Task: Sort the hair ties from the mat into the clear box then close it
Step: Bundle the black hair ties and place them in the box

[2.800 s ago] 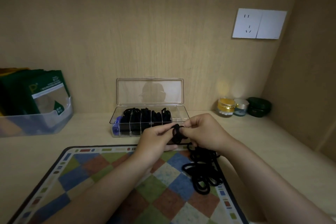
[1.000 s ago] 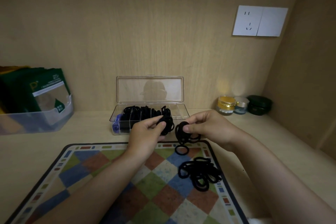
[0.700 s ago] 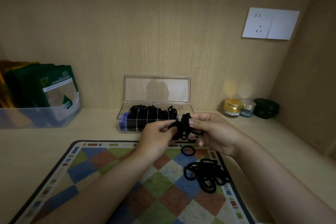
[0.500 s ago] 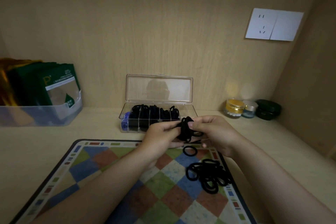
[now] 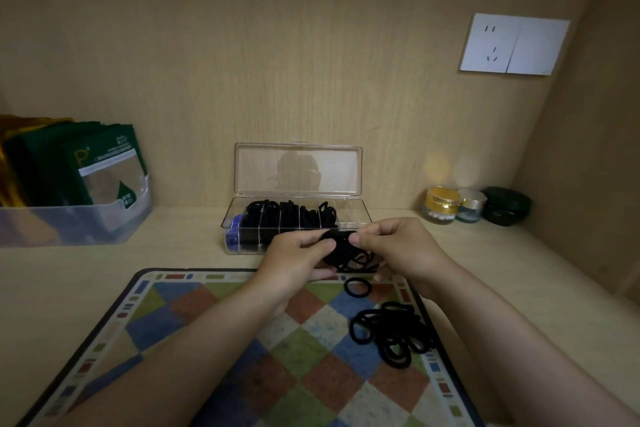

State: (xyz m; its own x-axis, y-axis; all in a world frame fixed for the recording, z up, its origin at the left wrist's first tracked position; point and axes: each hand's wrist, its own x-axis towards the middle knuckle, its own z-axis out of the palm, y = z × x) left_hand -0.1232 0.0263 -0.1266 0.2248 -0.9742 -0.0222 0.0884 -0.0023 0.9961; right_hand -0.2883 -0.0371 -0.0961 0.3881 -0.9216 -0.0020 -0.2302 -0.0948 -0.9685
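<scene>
Both hands meet over the mat's far edge, just in front of the right half of the box. The left hand and right hand each pinch the bunch of black ties between thumb and curled fingers, one on either side, and loops hang loose below it. The box sits on the worktop beyond the mat, its long axis running left to right along the back wall. It opens upward, with its lid standing upright at the rear edge. Black ties fill its middle compartments, and something blue lies at the left end. One tie lies flat on the mat near its far right corner, and a pile of ties lies nearer, by the mat's right edge. A bin of green packets stands at the worktop's left edge, and small jars stand at the back right.
</scene>
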